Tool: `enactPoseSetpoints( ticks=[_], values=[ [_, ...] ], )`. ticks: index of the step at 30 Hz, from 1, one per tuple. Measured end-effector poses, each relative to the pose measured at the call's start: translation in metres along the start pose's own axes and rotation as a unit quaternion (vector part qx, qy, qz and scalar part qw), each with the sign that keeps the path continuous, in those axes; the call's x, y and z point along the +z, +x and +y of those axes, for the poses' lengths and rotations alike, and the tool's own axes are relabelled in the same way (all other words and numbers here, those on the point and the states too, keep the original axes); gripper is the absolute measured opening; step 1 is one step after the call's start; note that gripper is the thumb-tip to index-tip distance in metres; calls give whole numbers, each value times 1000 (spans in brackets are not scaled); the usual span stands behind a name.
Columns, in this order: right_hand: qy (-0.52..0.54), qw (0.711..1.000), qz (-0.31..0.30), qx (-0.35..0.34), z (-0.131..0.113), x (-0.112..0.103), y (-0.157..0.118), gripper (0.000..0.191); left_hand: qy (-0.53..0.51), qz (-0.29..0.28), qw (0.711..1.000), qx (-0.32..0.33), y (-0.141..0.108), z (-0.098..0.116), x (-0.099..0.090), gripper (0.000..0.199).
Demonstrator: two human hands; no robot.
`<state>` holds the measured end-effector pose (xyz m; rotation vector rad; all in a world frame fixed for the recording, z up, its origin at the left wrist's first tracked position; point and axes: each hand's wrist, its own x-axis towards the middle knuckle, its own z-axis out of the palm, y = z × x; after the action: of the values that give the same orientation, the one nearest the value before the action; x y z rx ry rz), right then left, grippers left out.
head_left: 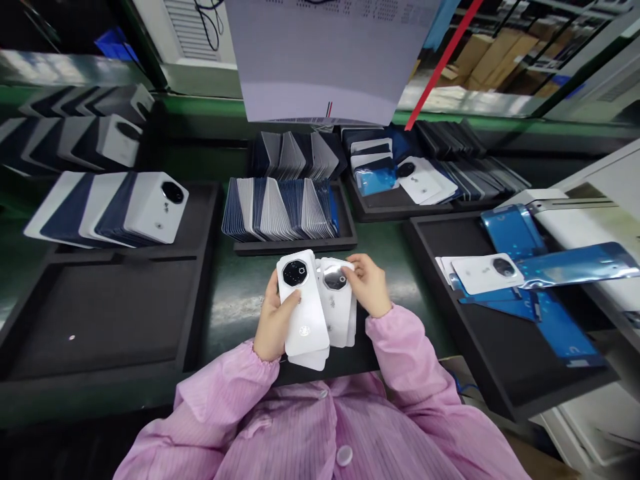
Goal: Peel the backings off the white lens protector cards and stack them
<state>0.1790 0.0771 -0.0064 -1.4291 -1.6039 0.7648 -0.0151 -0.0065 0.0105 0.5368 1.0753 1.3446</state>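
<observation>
My left hand [275, 319] is closed around a small stack of white phone back covers [306, 313], thumb on the top one beside its dark octagonal camera area. Beside it, overlapping slightly, is a second fanned group of white phone back covers [336, 310]. My right hand [369, 285] pinches the upper right corner of this group, fingertips over the camera area. Both groups are above the dark green bench [233, 300], close to my body. How many covers lie under each top one is hidden.
Ahead, a black tray [295, 247] holds rows of white and dark blue covers. At left, a black tray [203, 267] has fanned covers [155, 207] at its back. At right, another tray [480, 347] bears white covers [483, 273] and blue film [555, 327]. A paper sheet [330, 60] hangs ahead.
</observation>
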Motion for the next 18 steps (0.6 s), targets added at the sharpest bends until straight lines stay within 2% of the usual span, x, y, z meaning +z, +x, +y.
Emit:
enactPoseSetpoints(
  ticks=[1,3,5,8,10,12,18],
  values=[
    [-58,998,-5,-32,-3,6,-3,17,9,-8,1000,12,-1,0,1,72],
    [-121,987,25,-105,-12,10,-6,16,29,-17,999,34,-2,-1,1,73],
    [-100,981,52,-155,-26,8,-8,15,46,-17,998,49,-4,-4,1,73],
    [-37,983,4,-181,-50,7,-11,12,72,-15,996,56,-6,-10,0,71],
    [-39,982,-38,-180,-63,11,-15,14,92,-21,994,63,-7,-14,0,69],
    [-54,984,-50,-160,-69,17,-18,17,122,-23,988,86,-8,-17,0,66],
    [-32,995,-57,-78,-63,18,-16,17,248,-13,950,190,-11,-19,-2,60]
  ],
)
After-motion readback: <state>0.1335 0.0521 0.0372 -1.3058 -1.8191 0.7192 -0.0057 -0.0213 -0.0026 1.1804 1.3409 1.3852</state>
